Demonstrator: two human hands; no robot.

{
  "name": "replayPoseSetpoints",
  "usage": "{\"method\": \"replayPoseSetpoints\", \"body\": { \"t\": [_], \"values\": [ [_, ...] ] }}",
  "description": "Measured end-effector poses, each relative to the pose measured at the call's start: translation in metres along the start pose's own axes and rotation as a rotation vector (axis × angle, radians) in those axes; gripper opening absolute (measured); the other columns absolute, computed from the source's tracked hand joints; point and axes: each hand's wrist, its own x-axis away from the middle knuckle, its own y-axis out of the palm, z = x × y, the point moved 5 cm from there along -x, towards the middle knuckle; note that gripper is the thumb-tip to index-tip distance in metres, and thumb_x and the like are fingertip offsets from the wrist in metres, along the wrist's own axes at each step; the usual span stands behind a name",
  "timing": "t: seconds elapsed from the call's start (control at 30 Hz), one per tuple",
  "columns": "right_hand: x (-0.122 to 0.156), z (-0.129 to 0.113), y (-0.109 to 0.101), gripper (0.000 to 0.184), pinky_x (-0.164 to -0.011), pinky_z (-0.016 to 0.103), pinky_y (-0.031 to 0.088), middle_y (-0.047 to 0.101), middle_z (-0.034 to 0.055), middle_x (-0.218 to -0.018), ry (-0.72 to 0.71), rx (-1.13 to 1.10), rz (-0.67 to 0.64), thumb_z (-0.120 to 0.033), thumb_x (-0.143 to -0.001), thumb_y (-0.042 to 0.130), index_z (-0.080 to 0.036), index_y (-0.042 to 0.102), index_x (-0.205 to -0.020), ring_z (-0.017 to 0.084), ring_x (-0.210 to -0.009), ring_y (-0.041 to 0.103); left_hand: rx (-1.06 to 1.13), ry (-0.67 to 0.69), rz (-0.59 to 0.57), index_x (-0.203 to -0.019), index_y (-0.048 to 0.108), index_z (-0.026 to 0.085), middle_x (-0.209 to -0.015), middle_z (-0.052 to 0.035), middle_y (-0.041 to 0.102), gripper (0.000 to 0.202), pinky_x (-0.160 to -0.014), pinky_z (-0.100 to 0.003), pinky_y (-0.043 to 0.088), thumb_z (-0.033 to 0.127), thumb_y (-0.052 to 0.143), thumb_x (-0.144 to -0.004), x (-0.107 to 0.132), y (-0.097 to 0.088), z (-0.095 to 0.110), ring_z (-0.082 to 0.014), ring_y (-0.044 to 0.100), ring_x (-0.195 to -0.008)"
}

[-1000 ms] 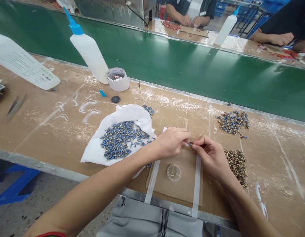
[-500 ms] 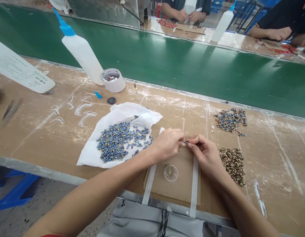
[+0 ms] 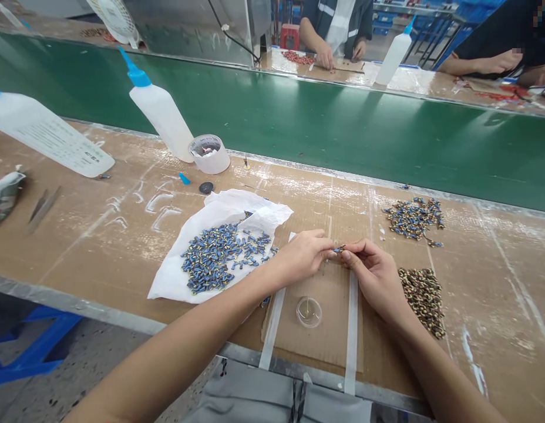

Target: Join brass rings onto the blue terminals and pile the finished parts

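While the blue heap (image 3: 219, 258) lies in easy reach, my left hand (image 3: 301, 255) and right hand (image 3: 373, 276) pinch fingertips tight on what looks like one small blue part (image 3: 338, 249).

Print on the lying white bottle (image 3: 47, 138) and the tape roll (image 3: 209, 154) is too small to read.

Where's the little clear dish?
Head view, low centre: the dish lies on the cardboard pad between two tape strips, below the left hand and right hand.

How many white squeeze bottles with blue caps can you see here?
3 bottles: one lying far left, one beside the tape roll, one across the green belt. Others may be hidden.
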Motion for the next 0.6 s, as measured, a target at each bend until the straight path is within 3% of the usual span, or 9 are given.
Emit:
{"method": "replayPoseSetpoints", "body": {
  "t": [0.43, 0.6],
  "values": [
    [-0.0018, 0.0018, 0.0010, 0.020, -0.068, 0.027, 0.053, 0.070, 0.0032, -0.079, 0.019, 0.012, -0.061, -0.040, -0.086, 0.067, -0.020, 0.065, -0.087, 0.015, -0.072, 0.065, 0.071, 0.086, -0.061, -0.086, 0.064, 0.015, -0.080, -0.0042, 0.063, 0.022, -0.068, -0.024, 0.038, 0.018, 0.045, -0.096, -0.0016, 0.0000, 0.0032, -0.0155, 0.057, -0.076],
    [0.0015, 0.0013, 0.0030, 0.021, -0.070, 0.029, 0.053, 0.070, 0.0044, -0.078, -0.042, 0.109, -0.150, -0.039, -0.092, 0.060, -0.020, 0.061, -0.084, 0.017, -0.073, 0.067, -0.016, 0.041, -0.093, -0.077, 0.064, 0.016, -0.079, -0.0043, 0.069, 0.020, -0.065, -0.026, 0.037, 0.015, 0.048, -0.090, 0.0003, 0.0065, 0.0042, -0.0174, 0.062, -0.076]
  ]
}}
